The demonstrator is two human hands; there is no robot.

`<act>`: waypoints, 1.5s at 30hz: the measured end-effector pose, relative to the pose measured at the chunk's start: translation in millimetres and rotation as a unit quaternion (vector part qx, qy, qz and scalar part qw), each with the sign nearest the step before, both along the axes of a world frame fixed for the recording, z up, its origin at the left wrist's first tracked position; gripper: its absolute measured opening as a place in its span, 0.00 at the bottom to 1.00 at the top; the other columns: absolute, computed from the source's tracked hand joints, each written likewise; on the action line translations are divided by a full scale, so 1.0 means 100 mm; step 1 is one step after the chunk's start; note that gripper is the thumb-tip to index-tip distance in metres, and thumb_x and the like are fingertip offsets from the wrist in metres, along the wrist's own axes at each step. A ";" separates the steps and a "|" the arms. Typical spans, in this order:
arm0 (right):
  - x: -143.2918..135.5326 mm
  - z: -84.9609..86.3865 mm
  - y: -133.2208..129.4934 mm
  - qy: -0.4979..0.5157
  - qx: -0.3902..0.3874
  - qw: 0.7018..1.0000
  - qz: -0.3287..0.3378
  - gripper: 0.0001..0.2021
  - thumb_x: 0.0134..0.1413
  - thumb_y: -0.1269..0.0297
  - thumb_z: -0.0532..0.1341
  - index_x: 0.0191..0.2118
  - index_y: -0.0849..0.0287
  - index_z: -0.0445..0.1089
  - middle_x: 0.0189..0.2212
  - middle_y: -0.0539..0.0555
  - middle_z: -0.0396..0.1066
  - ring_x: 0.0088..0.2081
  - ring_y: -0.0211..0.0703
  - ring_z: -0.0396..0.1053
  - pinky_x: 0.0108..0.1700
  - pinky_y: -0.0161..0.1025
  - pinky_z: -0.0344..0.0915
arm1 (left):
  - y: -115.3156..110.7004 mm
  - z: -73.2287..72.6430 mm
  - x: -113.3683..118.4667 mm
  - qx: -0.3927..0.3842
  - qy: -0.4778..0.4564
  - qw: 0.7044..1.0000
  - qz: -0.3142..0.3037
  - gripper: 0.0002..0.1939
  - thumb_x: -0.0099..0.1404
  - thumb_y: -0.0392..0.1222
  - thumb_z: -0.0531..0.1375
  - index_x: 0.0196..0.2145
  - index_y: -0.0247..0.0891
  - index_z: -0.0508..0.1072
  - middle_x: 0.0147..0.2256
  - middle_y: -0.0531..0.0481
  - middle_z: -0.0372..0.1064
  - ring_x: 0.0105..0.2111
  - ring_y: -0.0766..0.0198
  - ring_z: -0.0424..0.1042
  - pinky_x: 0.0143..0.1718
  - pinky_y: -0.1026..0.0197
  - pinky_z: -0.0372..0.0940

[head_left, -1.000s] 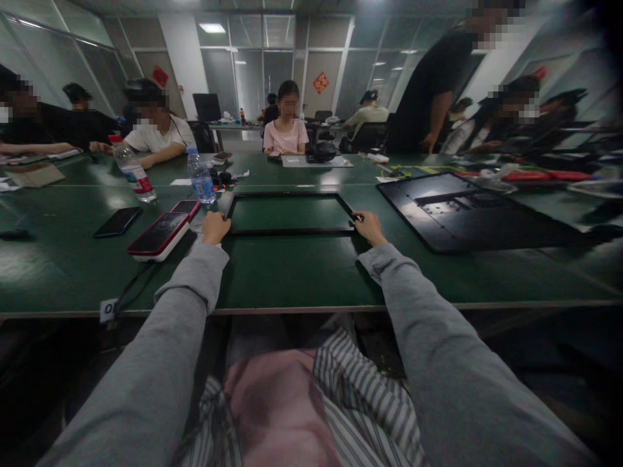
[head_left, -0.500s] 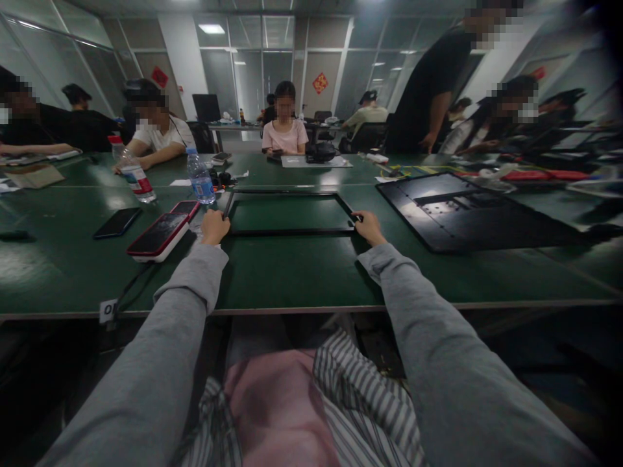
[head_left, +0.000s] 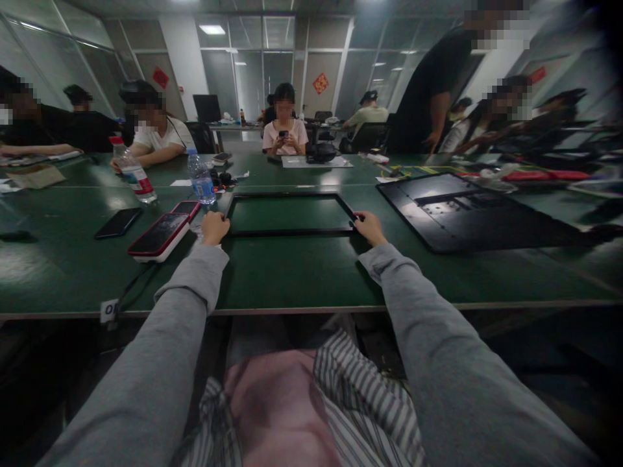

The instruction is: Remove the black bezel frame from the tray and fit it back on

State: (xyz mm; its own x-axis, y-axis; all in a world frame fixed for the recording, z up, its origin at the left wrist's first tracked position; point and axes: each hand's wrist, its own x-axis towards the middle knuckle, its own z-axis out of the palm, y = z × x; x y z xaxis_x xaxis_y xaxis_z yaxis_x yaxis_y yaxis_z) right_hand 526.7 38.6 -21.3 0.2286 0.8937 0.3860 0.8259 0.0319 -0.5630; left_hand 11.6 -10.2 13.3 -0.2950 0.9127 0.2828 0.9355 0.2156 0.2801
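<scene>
Across the glossy green bench (head_left: 296,275), I see the left hand (head_left: 215,228) and right hand (head_left: 370,229) gripping opposite sides of a slim black rectangular frame (head_left: 292,231); nearby stands a clear plastic bottle (head_left: 201,180), contents indistinct.

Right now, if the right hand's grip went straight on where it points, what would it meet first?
The right side of the black frame, which the right hand's grip holds. Past that, the far bar of the frame seems next, though depth is unclear.
</scene>
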 end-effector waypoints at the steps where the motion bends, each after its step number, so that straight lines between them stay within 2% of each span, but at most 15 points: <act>1: -0.01 0.01 0.00 0.006 0.004 1.000 0.002 0.25 0.47 0.68 0.57 0.52 0.63 0.79 0.47 0.63 0.79 0.49 0.58 0.74 0.56 0.53 0.69 | 0.00 0.00 0.01 0.002 -0.001 1.000 0.002 0.20 0.70 0.45 0.56 0.53 0.37 0.80 0.52 0.35 0.75 0.55 0.45 0.71 0.56 0.48 0.66; 7: -0.03 0.03 -0.04 0.053 0.034 0.998 0.010 0.24 0.46 0.68 0.57 0.50 0.61 0.79 0.47 0.61 0.80 0.50 0.55 0.75 0.57 0.52 0.70 | 0.01 0.00 0.00 0.016 -0.012 1.000 0.009 0.21 0.70 0.45 0.56 0.54 0.37 0.79 0.53 0.34 0.74 0.57 0.44 0.70 0.57 0.48 0.66; 11: -0.03 0.04 -0.05 0.067 0.036 0.997 0.014 0.25 0.46 0.70 0.57 0.51 0.64 0.79 0.48 0.62 0.79 0.51 0.54 0.76 0.58 0.50 0.69 | 0.03 0.01 -0.02 0.021 -0.010 1.000 0.010 0.22 0.71 0.47 0.55 0.57 0.36 0.78 0.54 0.34 0.72 0.58 0.46 0.69 0.58 0.50 0.65; 19: -0.03 0.03 -0.06 0.080 0.031 0.996 0.019 0.23 0.47 0.70 0.58 0.50 0.63 0.78 0.48 0.62 0.79 0.52 0.54 0.76 0.60 0.51 0.69 | -0.01 0.01 0.00 0.001 -0.003 1.000 0.008 0.21 0.70 0.47 0.55 0.54 0.38 0.79 0.54 0.35 0.74 0.56 0.46 0.71 0.56 0.50 0.67; 27: -0.02 0.03 -0.05 0.107 0.042 0.993 0.013 0.30 0.45 0.72 0.56 0.57 0.67 0.74 0.48 0.65 0.78 0.49 0.53 0.76 0.57 0.49 0.70 | 0.08 -0.04 -0.05 0.010 -0.007 1.000 0.007 0.22 0.70 0.47 0.55 0.55 0.36 0.79 0.53 0.35 0.75 0.55 0.47 0.72 0.56 0.51 0.67; 35: 0.02 -0.01 -0.01 0.136 0.057 0.989 0.029 0.27 0.40 0.71 0.57 0.50 0.63 0.77 0.43 0.61 0.79 0.49 0.55 0.76 0.57 0.53 0.70 | 0.05 -0.04 -0.05 0.008 -0.003 1.000 -0.003 0.21 0.69 0.46 0.57 0.53 0.37 0.80 0.52 0.35 0.75 0.55 0.45 0.72 0.56 0.49 0.66; 41: -0.02 0.04 -0.07 0.129 0.047 0.990 0.009 0.33 0.41 0.70 0.57 0.58 0.65 0.73 0.43 0.61 0.78 0.48 0.55 0.75 0.58 0.54 0.69 | 0.08 -0.05 -0.03 0.005 -0.029 0.999 -0.024 0.23 0.69 0.48 0.57 0.55 0.36 0.78 0.55 0.34 0.72 0.57 0.42 0.69 0.57 0.47 0.65; 45: -0.02 0.05 -0.08 0.112 0.049 0.992 0.019 0.36 0.43 0.69 0.57 0.62 0.64 0.70 0.44 0.60 0.77 0.47 0.53 0.73 0.57 0.52 0.68 | 0.12 -0.08 0.02 0.017 -0.076 0.996 -0.050 0.30 0.70 0.56 0.57 0.62 0.35 0.72 0.61 0.32 0.67 0.62 0.41 0.65 0.62 0.44 0.60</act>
State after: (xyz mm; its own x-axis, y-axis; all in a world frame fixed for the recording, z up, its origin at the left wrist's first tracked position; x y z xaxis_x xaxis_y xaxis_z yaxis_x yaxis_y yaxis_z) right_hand 524.6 30.7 -15.9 0.2853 0.8637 0.4154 0.6768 0.1253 -0.7255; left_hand 13.1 2.3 5.7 -0.2441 0.9303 0.2738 0.8983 0.1105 0.4252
